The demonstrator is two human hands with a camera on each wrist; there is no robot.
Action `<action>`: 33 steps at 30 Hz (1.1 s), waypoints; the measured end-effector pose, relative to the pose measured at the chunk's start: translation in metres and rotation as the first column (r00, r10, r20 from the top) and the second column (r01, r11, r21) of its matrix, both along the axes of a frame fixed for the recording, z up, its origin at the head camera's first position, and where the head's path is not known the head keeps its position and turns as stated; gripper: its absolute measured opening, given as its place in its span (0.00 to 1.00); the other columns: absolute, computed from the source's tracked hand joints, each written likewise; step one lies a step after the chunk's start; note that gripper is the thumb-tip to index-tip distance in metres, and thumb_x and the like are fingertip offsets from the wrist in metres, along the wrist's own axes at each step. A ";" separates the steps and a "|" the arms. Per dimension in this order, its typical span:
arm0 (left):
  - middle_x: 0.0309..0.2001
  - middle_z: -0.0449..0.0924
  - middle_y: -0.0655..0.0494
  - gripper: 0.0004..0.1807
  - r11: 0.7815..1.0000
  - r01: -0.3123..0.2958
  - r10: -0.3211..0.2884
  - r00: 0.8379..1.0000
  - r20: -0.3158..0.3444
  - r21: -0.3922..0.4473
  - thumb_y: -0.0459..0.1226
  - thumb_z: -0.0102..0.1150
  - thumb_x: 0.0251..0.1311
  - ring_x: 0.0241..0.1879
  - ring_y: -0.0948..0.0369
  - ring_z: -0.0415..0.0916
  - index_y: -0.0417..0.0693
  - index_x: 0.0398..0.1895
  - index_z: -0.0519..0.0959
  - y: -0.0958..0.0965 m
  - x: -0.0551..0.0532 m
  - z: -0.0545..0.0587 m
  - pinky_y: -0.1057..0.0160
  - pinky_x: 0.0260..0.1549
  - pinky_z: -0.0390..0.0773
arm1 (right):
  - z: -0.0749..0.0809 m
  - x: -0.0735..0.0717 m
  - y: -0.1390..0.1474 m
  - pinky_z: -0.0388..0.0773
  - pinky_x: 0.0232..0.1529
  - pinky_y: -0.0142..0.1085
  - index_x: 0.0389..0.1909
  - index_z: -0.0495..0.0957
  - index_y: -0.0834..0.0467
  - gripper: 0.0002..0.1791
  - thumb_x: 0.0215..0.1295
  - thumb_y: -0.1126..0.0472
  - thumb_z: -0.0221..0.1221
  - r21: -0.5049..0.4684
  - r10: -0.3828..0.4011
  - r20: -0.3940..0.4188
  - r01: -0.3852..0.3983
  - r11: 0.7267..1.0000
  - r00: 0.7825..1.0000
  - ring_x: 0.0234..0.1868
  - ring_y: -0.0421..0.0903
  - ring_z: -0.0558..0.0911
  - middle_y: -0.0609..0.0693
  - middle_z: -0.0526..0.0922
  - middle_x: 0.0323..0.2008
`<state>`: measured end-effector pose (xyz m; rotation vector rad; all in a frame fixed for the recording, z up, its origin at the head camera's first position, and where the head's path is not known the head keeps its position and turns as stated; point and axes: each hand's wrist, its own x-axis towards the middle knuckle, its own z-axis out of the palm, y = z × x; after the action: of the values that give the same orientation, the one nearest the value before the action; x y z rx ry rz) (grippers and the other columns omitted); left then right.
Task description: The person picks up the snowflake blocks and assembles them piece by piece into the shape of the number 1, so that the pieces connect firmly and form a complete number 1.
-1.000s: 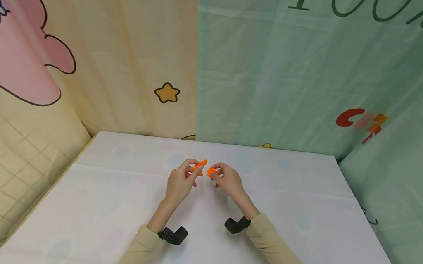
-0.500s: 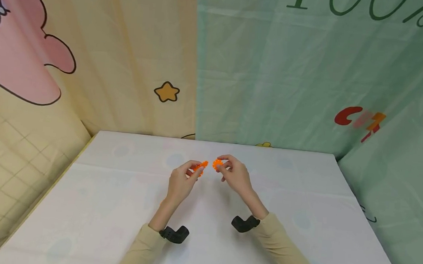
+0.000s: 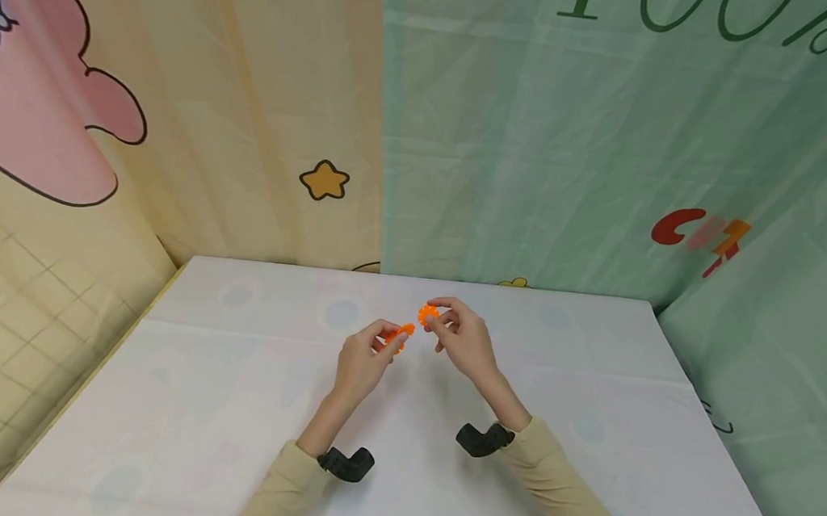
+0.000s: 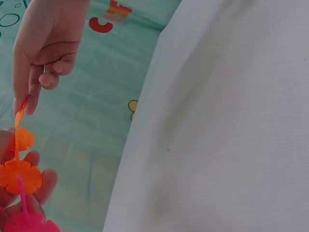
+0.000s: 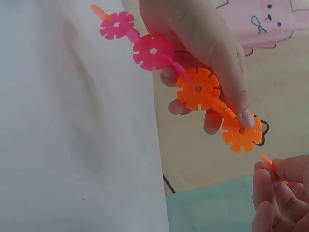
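My left hand (image 3: pixel 363 361) pinches the end of a chain of notched plastic snowflake discs. In the right wrist view the chain's end orange disc (image 5: pixel 237 140) lies under that thumb, beyond it another orange disc (image 5: pixel 198 89) and pink discs (image 5: pixel 153 51) trail off up and left. My right hand (image 3: pixel 467 339) pinches a single orange snowflake disc (image 3: pixel 427 316) between thumb and fingertips. That disc appears edge-on in the left wrist view and sits close to the chain's end; whether they touch there, I cannot tell. The right wrist view has a gap between them.
Both hands are raised over a white-covered table (image 3: pixel 227 405). A yellow printed curtain (image 3: pixel 271 117) and a green one (image 3: pixel 525 137) hang behind the table's far edge. Each wrist carries a black camera mount (image 3: pixel 348 465).
My right hand has moved away and to the right with its single disc. The left hand, still holding the chain, has shifted slightly right and a little nearer.
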<state>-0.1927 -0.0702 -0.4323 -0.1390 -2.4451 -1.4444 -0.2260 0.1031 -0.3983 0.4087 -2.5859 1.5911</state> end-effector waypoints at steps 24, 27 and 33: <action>0.22 0.81 0.57 0.07 0.999 0.001 -0.004 0.998 -0.065 -0.048 0.44 0.62 0.61 0.18 0.66 0.74 0.51 0.34 0.81 0.005 -0.002 -0.007 0.70 0.15 0.69 | -0.009 0.003 -0.010 0.65 0.15 0.28 0.50 0.79 0.57 0.13 0.66 0.62 0.58 -0.033 -0.014 0.016 0.014 0.999 1.000 0.13 0.43 0.75 0.56 0.86 0.26; 0.21 0.80 0.58 0.07 0.998 -0.014 0.007 0.994 -0.105 -0.066 0.43 0.62 0.61 0.18 0.66 0.74 0.50 0.33 0.81 0.007 -0.001 -0.007 0.71 0.15 0.67 | -0.011 0.006 -0.013 0.64 0.15 0.27 0.50 0.79 0.61 0.13 0.67 0.64 0.57 -0.076 -0.020 -0.010 0.019 0.997 1.000 0.13 0.43 0.76 0.58 0.85 0.25; 0.19 0.79 0.57 0.07 0.995 -0.053 0.037 0.984 -0.177 -0.087 0.42 0.63 0.59 0.16 0.66 0.69 0.48 0.32 0.82 0.013 -0.001 -0.007 0.72 0.16 0.63 | -0.014 0.008 -0.017 0.60 0.12 0.27 0.50 0.78 0.66 0.14 0.66 0.67 0.55 -0.088 -0.043 -0.090 0.035 0.996 0.995 0.15 0.42 0.78 0.60 0.84 0.22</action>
<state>-0.1938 -0.0568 -0.4391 -0.2194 -2.3553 -1.2464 -0.2176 0.0861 -0.4119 0.4122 -2.4329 1.6242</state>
